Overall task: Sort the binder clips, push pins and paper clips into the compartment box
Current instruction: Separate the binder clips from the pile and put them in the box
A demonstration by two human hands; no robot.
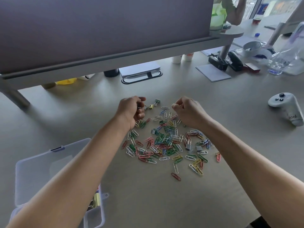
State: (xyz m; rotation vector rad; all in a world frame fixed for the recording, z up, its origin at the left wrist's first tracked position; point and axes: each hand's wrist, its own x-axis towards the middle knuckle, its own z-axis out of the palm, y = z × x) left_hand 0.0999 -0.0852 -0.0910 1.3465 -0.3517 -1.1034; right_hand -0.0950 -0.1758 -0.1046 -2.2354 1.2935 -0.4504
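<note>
Both hands are over the far edge of the paper clips scattered on the surface; the left hand has its fingers curled round small binder clips, and the right hand has its fingers curled, but what they hold cannot be told. The compartment box lies open at the near left, partly under the left forearm.

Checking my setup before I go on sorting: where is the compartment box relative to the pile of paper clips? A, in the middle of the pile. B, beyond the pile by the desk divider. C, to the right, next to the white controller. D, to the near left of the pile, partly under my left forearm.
D: the compartment box lies near left of the paper clips, with the left forearm crossing over it.
</note>
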